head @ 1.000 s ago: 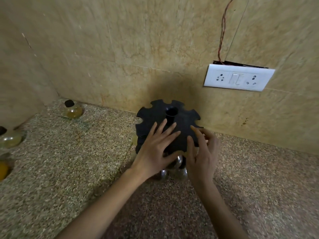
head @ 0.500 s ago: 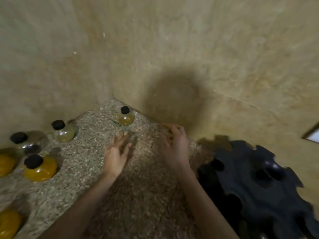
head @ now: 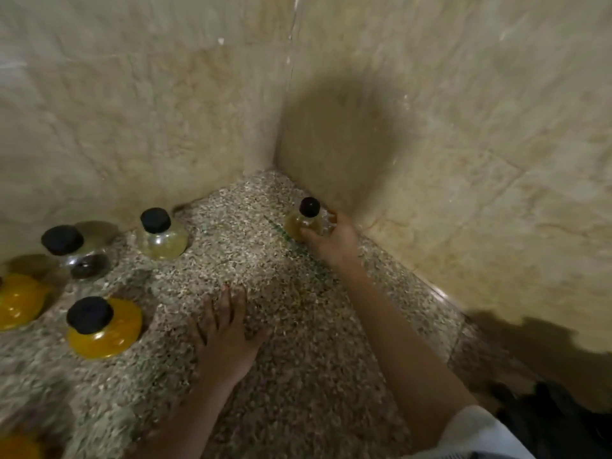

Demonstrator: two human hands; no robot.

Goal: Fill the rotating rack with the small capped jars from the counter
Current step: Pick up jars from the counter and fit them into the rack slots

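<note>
A small amber jar (head: 303,223) with a black cap stands near the wall corner, and my right hand (head: 332,238) wraps its fingers round the jar's body. My left hand (head: 225,336) lies flat on the speckled counter (head: 288,342) with fingers spread, holding nothing. To the left stand more capped jars: a pale one (head: 162,240), a clear one with dark contents (head: 79,256) and a yellow one (head: 104,329). Only a dark edge of the black rotating rack (head: 556,415) shows at the lower right.
Two more yellow jars (head: 18,301) are cut off by the left edge. Beige tiled walls meet in a corner right behind the amber jar. The rack's shadow falls on the right wall.
The view swung left, away from the rack. My right hand reached forward to the corner and took hold of the amber jar. My left hand drew back and settled flat on the counter.
</note>
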